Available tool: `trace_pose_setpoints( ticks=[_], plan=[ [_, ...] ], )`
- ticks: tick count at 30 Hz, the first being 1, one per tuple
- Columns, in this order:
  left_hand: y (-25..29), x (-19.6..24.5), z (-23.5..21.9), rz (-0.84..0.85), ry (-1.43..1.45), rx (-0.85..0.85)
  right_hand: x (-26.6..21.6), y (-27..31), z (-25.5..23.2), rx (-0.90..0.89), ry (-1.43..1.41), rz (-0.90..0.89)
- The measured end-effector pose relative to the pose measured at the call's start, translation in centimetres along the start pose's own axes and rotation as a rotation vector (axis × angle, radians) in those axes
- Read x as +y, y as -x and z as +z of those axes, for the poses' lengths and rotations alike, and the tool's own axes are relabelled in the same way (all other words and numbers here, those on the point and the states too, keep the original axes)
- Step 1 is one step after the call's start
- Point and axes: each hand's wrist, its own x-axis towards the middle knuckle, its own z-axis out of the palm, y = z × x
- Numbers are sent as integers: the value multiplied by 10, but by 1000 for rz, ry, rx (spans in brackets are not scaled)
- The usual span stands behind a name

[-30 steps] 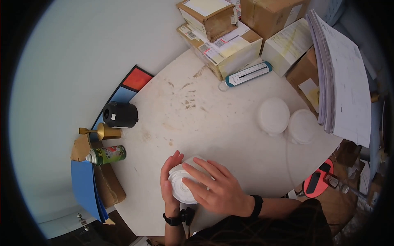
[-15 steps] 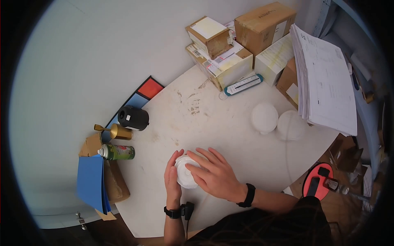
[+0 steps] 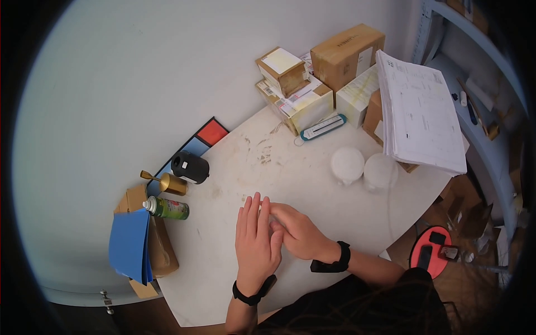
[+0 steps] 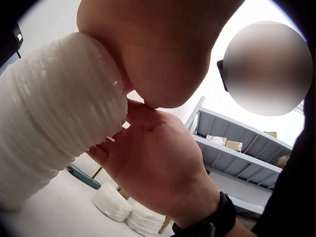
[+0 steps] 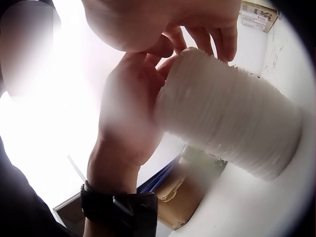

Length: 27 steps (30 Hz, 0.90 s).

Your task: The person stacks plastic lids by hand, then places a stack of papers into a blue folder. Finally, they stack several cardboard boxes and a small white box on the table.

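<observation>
A thick stack of thin white discs, with uneven edges, shows in the left wrist view (image 4: pixel 54 113) and right wrist view (image 5: pixel 229 116). In the head view the hands cover nearly all of it. My left hand (image 3: pixel 257 240) lies against the stack's end with fingers straight and together. From the other side, my right hand (image 3: pixel 304 231) touches the same end, its fingertips partly hidden behind the left hand. The right wrist view has the right hand (image 5: pixel 168 22) above the left hand (image 5: pixel 131 113), both at the stack's rim.
Two more white stacks (image 3: pixel 347 165) (image 3: pixel 381 172) stand right on the table (image 3: pixel 223 279). Boxes (image 3: pixel 346 58), a teal-edged scale (image 3: pixel 324 127) and papers (image 3: pixel 424 117) are behind. A black cylinder (image 3: pixel 192 166), brass item (image 3: pixel 173 184), spray can (image 3: pixel 170 209) and blue folders (image 3: pixel 128 243) line the left.
The left hand has turned from the stack's left side to over its end, its fingers now straight and together. The right hand's fingers have slid behind it. The head view has shifted.
</observation>
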Motion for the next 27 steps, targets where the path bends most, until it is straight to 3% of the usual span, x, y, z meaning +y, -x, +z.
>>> trace_pose_setpoints(
  ticks=[1,6,8,11,14,27],
  plan=[
    [-3,1,-1,-5,-43,-21,-5,-4,-6,19,-47,64],
    [-6,-2,1,-12,-219,-105,-15,-31,-92,57,776,24],
    [-6,-4,2,-13,-205,-97,8,-35,-128,83,1172,-25],
    [-7,-14,5,-27,-157,-92,34,-41,-165,-48,1345,106],
    [-12,-26,9,-42,-83,-100,20,-58,-175,-297,1167,392],
    [-10,-35,11,-86,-18,-119,46,-83,-176,-465,965,579]
  ],
)
